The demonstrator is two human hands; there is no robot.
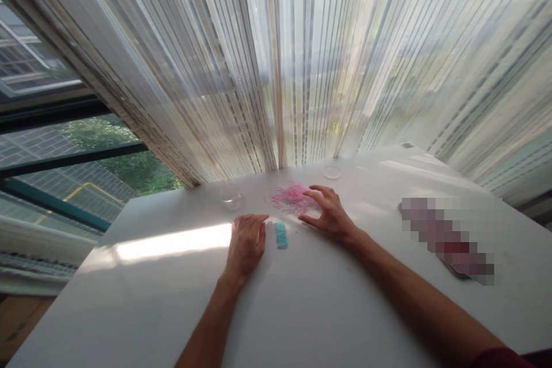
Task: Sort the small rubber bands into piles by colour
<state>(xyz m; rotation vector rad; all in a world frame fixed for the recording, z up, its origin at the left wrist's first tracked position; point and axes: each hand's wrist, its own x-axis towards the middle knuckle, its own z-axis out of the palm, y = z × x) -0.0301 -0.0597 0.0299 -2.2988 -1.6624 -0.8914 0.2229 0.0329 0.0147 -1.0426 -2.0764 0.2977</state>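
A loose pile of thin pink pieces (290,196) lies near the far side of the white table. My right hand (330,213) is at the pile's right edge, thumb and fingers spread apart around that side, with nothing visibly held. Nearer to me is a small block of light-blue pieces (281,234), lined up side by side. Just left of this block is my left hand (249,241), its fingers stretched out and bent slightly to the right, nothing visible in them. Whether either hand touches the pieces, I cannot tell.
A clear round container (232,198) stands behind my left hand. A clear round lid (332,172) lies beyond the pile. At the right rests a flat, pixelated object (448,241). Striped sheer curtains (276,69) hang along the table's (172,310) far edge.
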